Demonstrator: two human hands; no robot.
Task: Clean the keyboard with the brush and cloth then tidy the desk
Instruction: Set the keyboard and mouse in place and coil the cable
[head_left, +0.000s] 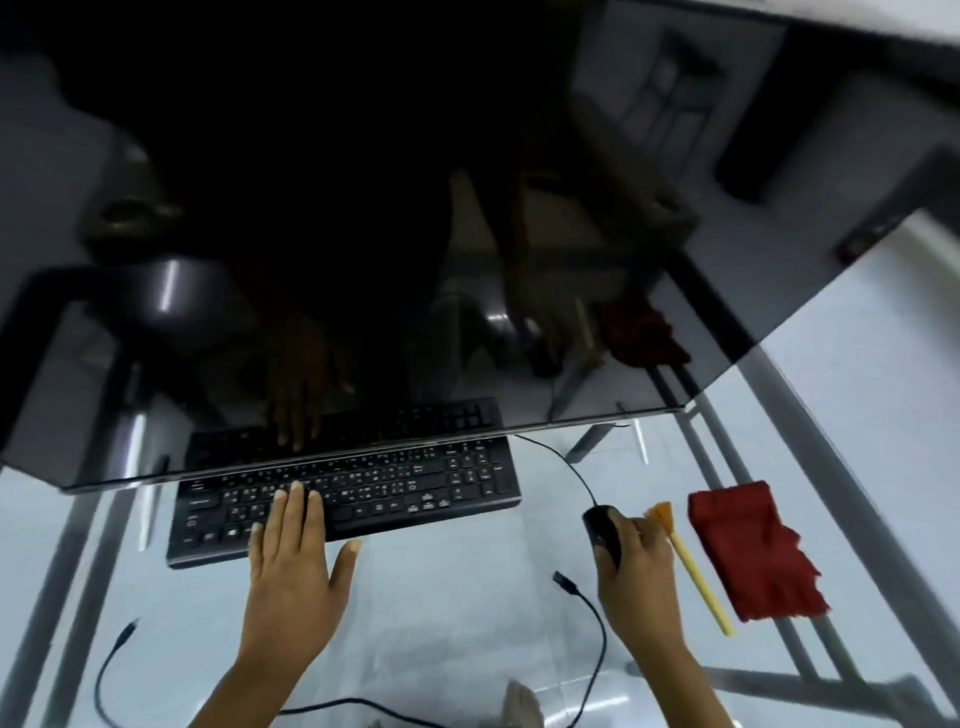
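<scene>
The brush (691, 566) lies just right of the right hand (636, 566), bristles away, handle slanting back toward the person. That hand seems curled round the mouse (602, 530). The left hand (291, 561) rests flat on the keyboard (415, 483), farther off.

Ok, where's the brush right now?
The brush lies on the glass desk at the right of the head view, between the right hand gripping the mouse and the red cloth, bristles toward the monitor.

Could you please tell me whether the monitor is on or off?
Apparently off: the monitor screen is black, showing only reflections of the keyboard, left hand and red cloth.
</scene>
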